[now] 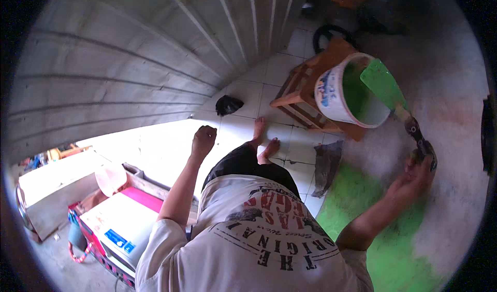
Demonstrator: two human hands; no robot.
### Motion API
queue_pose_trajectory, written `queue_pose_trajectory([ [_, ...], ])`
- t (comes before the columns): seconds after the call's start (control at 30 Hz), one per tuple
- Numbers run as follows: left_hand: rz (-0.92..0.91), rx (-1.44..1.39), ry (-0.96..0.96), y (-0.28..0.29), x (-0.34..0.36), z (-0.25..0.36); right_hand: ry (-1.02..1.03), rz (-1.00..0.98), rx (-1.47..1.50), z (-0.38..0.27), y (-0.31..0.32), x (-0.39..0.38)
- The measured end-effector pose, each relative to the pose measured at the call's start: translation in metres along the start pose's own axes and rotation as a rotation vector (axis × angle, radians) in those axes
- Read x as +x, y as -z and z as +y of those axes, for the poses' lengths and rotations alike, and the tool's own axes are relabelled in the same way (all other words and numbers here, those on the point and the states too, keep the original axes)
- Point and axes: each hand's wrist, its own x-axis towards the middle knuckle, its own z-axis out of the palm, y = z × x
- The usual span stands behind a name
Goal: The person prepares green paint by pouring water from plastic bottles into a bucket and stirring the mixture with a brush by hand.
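My right hand (419, 170) is closed around the dark handle of a wide paintbrush (383, 84). Green paint coats the brush head, which is over the rim of a white plastic bucket (331, 92); whether it touches the rim I cannot tell. Green paint (356, 87) shows inside the bucket, which stands on a wooden stool (297, 97). Beside my right arm, the grey wall (440, 110) carries a patch of fresh green (357, 204). My left hand (203, 138) is held out at my left, fingers curled in, with nothing seen in it.
A corrugated metal sheet (134, 59) rises ahead on the left. On the tiled floor lie a black plastic bag (228, 105) and a dark, flat sheet (327, 165) by the wall. A white-topped box-like appliance (116, 222) stands at my left, with a pink round thing (111, 179) behind it.
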Motion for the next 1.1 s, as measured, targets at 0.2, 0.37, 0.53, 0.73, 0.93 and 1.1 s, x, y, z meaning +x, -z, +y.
queue_pose_trajectory([
  [0.2,-0.12,-0.07,0.326,-0.042,-0.069,-0.06,0.065,-0.42,-0.249,-0.015,-0.089,-0.09],
  [0.37,-0.301,-0.05,0.463,-0.077,-0.123,-0.12,0.127,-1.006,-0.513,0.06,-0.184,-0.182],
  [0.53,-0.519,-0.174,0.71,-0.084,-0.144,-0.145,0.101,-1.095,-0.473,0.226,-0.258,-0.297],
  [0.73,-0.452,-0.166,0.609,-0.101,-0.172,-0.172,0.248,-1.192,-0.713,0.414,-0.319,-0.418],
  [0.93,-0.359,-0.059,0.335,-0.088,-0.174,-0.194,0.214,-1.154,-0.914,0.529,-0.364,-0.474],
  [1.1,-0.362,-0.019,0.326,-0.084,-0.169,-0.199,0.179,-1.133,-0.93,0.6,-0.379,-0.494],
])
